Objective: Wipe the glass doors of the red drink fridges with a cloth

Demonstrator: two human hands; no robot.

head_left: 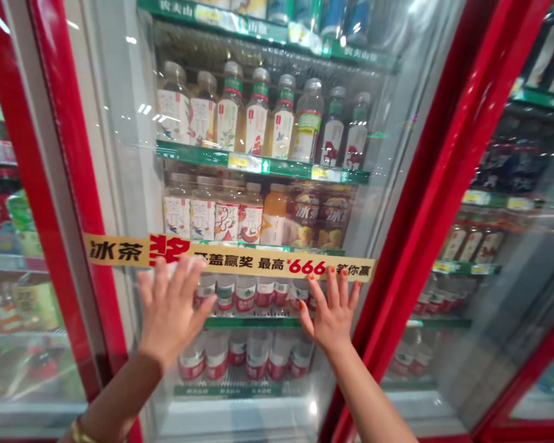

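Note:
Both my hands lie flat on the glass door (120, 154) of a red-framed drinks cooler. My left hand (168, 311) is open with fingers spread, pressed just under the yellow promotional strip (231, 257) that runs across the glass. My right hand (331, 311) is open too, its orange-painted fingertips touching the strip's right end beside the red door frame (425, 203). Neither hand holds anything. Behind the glass stand rows of tea and juice bottles (258, 120) on green-edged shelves (263, 164), with red-labelled water bottles (244, 357) lower down.
Another glass-fronted cooler (503, 246) with bottles stands to the right, and one more (13, 246) to the left. A gold bracelet (80, 432) is on my left wrist.

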